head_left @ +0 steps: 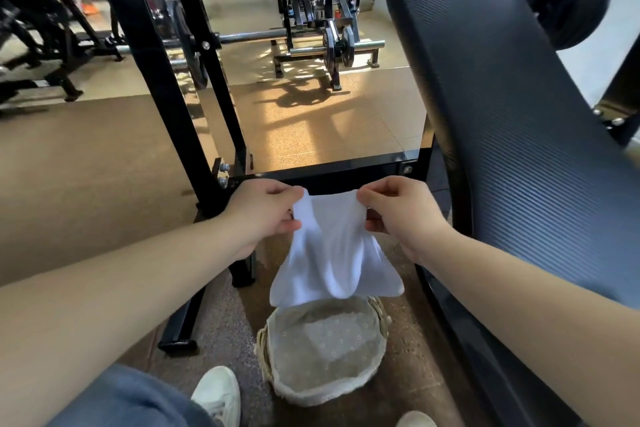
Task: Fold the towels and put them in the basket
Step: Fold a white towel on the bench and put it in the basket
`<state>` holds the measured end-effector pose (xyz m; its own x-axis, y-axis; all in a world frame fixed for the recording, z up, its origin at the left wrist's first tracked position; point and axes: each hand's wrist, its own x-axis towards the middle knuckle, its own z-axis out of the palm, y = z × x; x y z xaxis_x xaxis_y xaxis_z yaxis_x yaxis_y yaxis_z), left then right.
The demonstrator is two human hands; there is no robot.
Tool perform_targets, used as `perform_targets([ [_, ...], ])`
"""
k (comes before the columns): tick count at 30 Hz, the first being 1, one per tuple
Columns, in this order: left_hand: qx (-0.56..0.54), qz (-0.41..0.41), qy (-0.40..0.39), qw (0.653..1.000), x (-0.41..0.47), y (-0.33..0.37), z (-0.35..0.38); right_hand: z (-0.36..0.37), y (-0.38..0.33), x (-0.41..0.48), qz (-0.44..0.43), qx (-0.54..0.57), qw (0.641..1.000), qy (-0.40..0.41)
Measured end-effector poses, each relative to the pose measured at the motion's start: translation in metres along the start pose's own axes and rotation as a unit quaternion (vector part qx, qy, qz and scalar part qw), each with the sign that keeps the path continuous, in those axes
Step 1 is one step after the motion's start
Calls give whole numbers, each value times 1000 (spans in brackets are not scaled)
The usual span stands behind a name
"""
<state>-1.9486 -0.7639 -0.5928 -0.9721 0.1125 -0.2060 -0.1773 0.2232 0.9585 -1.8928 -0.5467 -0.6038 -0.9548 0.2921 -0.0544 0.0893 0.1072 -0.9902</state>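
A white towel hangs in the air at the middle of the head view. My left hand pinches its upper left corner and my right hand pinches its upper right corner. The cloth sags between them, and its lower edge dangles just over the far rim of a round wicker basket. The basket stands on the floor below my hands. A pale dotted fabric liner covers its inside, and no towel lies in it.
A black padded gym bench slopes along the right side, close to my right arm. A black steel rack frame stands left of the towel, with a crossbar behind it. A barbell lies further back. My white shoe is beside the basket.
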Motion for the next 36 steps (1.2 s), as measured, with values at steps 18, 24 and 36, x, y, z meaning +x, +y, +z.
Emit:
perform_targets([
  [18,-40,1,-89,995,-17,-8,28,25,0,-21,-77,-120,990,-16],
  [24,-43,-7,-68,997,-16,-9,32,26,0,-24,-101,-151,983,6],
  [36,-61,-110,-179,976,-23,2,30,26,11,-21,-104,-213,971,10],
])
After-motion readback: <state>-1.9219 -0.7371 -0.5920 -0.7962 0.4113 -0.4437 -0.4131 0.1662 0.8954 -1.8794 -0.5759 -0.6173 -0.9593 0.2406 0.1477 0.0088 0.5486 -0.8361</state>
